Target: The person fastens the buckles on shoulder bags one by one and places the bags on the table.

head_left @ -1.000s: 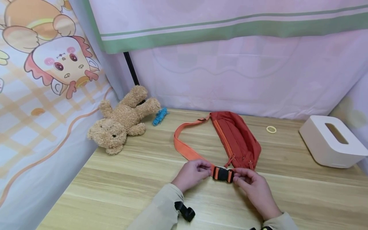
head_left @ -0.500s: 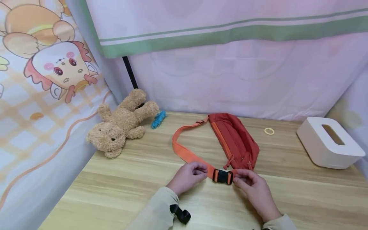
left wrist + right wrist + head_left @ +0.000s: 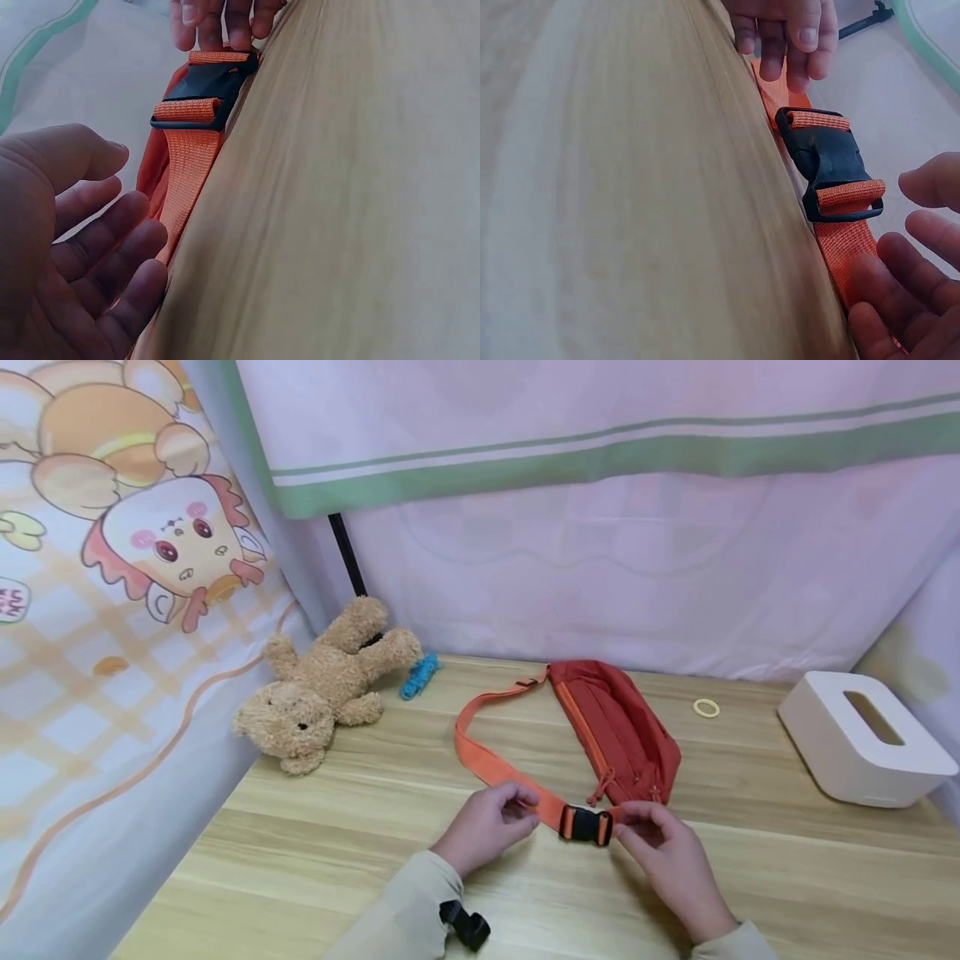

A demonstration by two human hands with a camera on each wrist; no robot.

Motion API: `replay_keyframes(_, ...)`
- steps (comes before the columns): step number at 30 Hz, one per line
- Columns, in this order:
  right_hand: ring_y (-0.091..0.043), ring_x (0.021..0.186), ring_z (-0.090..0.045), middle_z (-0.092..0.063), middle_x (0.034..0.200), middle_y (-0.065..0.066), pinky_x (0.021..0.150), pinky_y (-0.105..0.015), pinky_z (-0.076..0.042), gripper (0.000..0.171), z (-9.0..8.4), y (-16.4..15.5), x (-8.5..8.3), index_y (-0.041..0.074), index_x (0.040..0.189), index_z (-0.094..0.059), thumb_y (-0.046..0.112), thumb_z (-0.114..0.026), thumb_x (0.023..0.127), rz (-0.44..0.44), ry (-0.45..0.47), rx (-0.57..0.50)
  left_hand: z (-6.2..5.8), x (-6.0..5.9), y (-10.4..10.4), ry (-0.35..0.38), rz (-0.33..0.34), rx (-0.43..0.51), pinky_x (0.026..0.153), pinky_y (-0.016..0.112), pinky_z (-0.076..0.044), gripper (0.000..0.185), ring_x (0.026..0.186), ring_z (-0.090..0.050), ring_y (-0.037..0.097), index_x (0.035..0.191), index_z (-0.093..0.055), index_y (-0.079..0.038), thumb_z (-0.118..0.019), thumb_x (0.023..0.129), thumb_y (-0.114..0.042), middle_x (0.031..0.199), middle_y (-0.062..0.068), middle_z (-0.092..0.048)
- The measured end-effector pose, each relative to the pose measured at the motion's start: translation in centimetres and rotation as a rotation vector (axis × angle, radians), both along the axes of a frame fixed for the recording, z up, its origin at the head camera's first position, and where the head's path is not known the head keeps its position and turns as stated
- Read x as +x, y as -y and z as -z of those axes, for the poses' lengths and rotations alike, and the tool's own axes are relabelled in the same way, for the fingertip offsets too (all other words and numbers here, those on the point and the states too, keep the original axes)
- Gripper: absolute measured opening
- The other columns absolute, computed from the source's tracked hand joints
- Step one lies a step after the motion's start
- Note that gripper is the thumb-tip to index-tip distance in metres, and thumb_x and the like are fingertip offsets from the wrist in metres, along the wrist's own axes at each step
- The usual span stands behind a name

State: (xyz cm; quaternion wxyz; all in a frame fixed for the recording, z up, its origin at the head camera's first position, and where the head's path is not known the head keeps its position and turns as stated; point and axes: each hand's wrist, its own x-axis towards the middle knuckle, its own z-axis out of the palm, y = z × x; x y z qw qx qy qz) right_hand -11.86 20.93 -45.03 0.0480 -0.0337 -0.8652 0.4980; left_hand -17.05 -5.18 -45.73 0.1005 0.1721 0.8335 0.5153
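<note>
A red waist bag [image 3: 618,727] lies on the table, its orange strap [image 3: 487,758] looping out to the left and round to the front. The black side-release buckle [image 3: 586,825] on that strap is fastened, both halves joined. My left hand [image 3: 487,827] is beside the strap, left of the buckle; in the left wrist view its thumb and fingers [image 3: 124,225] are apart with nothing pinched. To the buckle's right is my right hand [image 3: 667,852]. Its lower fingers [image 3: 889,289] rest by the strap in the right wrist view, the thumb standing off from it.
A brown teddy bear [image 3: 322,685] lies at the back left, next to a blue bundle of cord [image 3: 419,677]. Behind the bag's right side is a pale yellow ring [image 3: 707,708]. A white tissue box [image 3: 862,743] stands at the far right. Fabric curtains [image 3: 600,585] close off the back.
My left hand has let go of the strap beside the buckle and drawn slightly left. My right hand stays by the buckle's right end. The view has shifted slightly.
</note>
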Motion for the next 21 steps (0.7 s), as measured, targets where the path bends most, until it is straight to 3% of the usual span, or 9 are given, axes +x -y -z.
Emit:
replay_keyframes(8, -0.021, 0.104, -0.063, -0.068, 0.113, -0.007, 0.086, -0.027, -0.055, 0.028, -0.7, -0.3, 0.1, 0.008, 0.118, -0.068, 0.016, -0.075, 0.092, -0.049, -0.012, 0.107, -0.8, 0.4, 1.1, -0.120, 0.016, -0.160, 0.093, 0.035, -0.052, 0.022, 0.108, -0.060, 0.013, 0.116, -0.068, -0.022, -0.071, 0.095, -0.025, 0.111, -0.010, -0.065)
replay_keyframes(14, -0.019, 0.100, -0.062, -0.065, 0.109, -0.003, 0.087, -0.042, -0.054, 0.030, -0.7, -0.9, 0.3, 0.010, 0.117, -0.068, 0.019, -0.077, 0.090, -0.085, -0.119, 0.257, -1.7, 0.7, 1.6, -0.179, 0.039, -0.254, 0.101, 0.039, -0.049, 0.031, 0.117, -0.059, 0.015, 0.126, -0.065, -0.020, -0.068, 0.096, -0.027, 0.121, -0.010, -0.061)
replay_keyframes(21, -0.027, 0.108, -0.059, -0.062, 0.115, -0.007, 0.095, -0.054, -0.046, 0.035, -0.6, -1.7, 0.8, 0.008, 0.117, -0.067, 0.017, -0.080, 0.086, -0.129, -0.276, 0.366, -2.3, 1.0, 2.2, -0.262, 0.056, -0.368, 0.107, 0.042, -0.045, 0.040, 0.129, -0.053, 0.018, 0.137, -0.059, -0.018, -0.065, 0.098, -0.029, 0.137, -0.007, -0.056)
